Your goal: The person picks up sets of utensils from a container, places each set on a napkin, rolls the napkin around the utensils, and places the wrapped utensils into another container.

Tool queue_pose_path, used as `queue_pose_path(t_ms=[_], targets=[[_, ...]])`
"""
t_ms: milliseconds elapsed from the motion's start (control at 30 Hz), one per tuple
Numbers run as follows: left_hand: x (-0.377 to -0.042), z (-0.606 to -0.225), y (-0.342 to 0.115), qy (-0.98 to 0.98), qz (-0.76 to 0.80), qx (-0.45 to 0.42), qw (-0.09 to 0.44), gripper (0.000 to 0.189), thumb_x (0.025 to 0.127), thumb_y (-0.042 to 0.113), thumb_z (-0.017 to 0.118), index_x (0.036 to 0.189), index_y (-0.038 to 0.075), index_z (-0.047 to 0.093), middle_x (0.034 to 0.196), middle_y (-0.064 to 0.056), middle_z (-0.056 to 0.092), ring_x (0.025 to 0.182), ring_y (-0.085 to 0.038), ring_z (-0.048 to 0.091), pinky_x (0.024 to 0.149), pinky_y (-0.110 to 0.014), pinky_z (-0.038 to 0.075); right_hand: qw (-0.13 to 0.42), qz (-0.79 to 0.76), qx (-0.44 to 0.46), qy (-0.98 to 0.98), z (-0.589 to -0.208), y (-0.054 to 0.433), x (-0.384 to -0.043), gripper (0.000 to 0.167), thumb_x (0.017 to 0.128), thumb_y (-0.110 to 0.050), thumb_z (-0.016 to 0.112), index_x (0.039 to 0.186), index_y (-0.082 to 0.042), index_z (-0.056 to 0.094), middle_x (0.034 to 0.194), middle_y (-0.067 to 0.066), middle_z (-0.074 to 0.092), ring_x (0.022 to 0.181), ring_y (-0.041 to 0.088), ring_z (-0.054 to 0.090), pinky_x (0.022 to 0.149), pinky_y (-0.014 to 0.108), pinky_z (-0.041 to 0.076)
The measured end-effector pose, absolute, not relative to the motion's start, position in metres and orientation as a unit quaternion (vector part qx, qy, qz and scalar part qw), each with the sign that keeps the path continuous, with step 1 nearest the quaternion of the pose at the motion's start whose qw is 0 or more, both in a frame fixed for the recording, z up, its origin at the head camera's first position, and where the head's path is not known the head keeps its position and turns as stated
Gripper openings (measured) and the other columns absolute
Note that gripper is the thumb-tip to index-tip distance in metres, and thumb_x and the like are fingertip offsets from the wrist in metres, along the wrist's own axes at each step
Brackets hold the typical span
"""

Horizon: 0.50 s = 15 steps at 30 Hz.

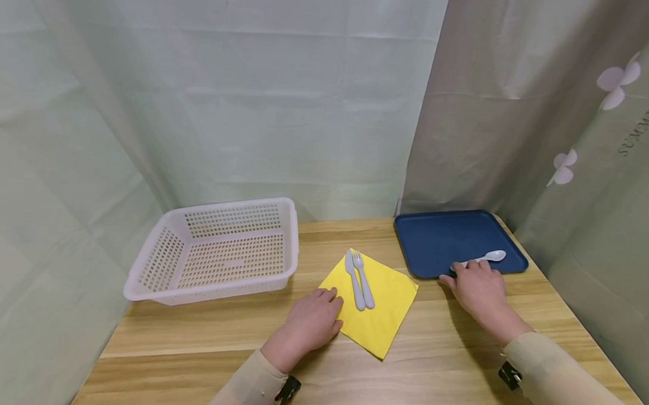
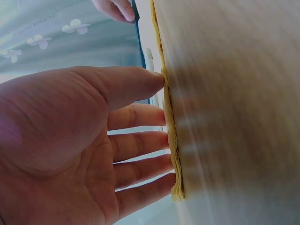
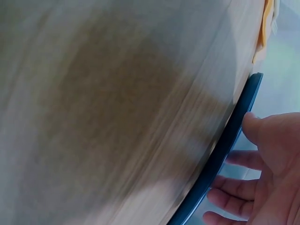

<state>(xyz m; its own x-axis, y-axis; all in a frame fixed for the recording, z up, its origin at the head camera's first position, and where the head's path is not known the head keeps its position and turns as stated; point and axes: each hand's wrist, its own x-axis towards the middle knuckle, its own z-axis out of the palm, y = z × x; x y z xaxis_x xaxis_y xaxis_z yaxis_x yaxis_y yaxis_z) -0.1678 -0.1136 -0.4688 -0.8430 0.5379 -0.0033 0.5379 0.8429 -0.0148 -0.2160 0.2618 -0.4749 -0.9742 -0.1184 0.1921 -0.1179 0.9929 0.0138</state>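
On a yellow napkin (image 1: 382, 309) lie a pale grey knife (image 1: 354, 281) and a matching fork (image 1: 364, 282), side by side. My left hand (image 1: 312, 318) rests at the napkin's left edge, palm down. In the left wrist view its fingers (image 2: 140, 145) are fairly straight and spread, tips at the folded edge. Over a blue tray (image 1: 436, 239) to the right, my right hand (image 1: 479, 288) has its fingertips at the handle of a pale grey spoon (image 1: 494, 255). The right wrist view shows the thumb apart from loosely bent fingers (image 3: 234, 187); the tray rim hides the spoon there.
A white perforated plastic basket (image 1: 231, 259) stands at the left of the wooden table (image 1: 191, 341). Light curtains (image 1: 279, 105) hang behind and at both sides. The tray sits at the back right, close to the right-hand curtain.
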Motion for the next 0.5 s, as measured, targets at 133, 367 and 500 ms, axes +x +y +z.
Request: queue_pose_path(t_ms=[133, 367, 500], targets=[[-0.1678, -0.4687, -0.1138, -0.96, 0.006, -0.28, -0.002, 0.045, 0.104, 0.036, 0.077, 0.139, 0.007, 0.073, 0.147, -0.015, 0.068, 0.134, -0.031, 0.064, 0.108, -0.045, 0.057, 0.09, 0.003, 0.055, -0.994, -0.4748, 0.261, -0.2185, 0.048, 0.108, -0.045, 0.07, 0.128, -0.001, 0.075, 0.117, 0.03, 0.071, 0.111, 0.051, 0.061, 0.084, 0.067, 0.053], [-0.1675, -0.4682, -0.1141, -0.96, 0.006, -0.28, -0.003, 0.045, 0.104, 0.036, 0.077, 0.14, 0.007, 0.073, 0.147, -0.014, 0.068, 0.135, -0.031, 0.064, 0.108, -0.045, 0.057, 0.096, 0.01, 0.053, -0.994, -0.4742, 0.2594, -0.2206, 0.046, 0.108, -0.045, 0.071, 0.123, -0.002, 0.075, 0.108, 0.027, 0.071, 0.101, 0.048, 0.06, 0.079, 0.063, 0.051], [-0.1677, -0.4682, -0.1142, -0.96, 0.007, -0.281, -0.004, 0.046, 0.105, 0.036, 0.077, 0.14, 0.008, 0.072, 0.148, -0.014, 0.067, 0.135, -0.032, 0.064, 0.108, -0.046, 0.057, 0.102, 0.014, 0.059, -0.993, -0.4735, 0.2587, -0.2215, 0.044, 0.107, -0.044, 0.072, 0.12, -0.001, 0.075, 0.102, 0.024, 0.071, 0.096, 0.046, 0.06, 0.077, 0.062, 0.051]])
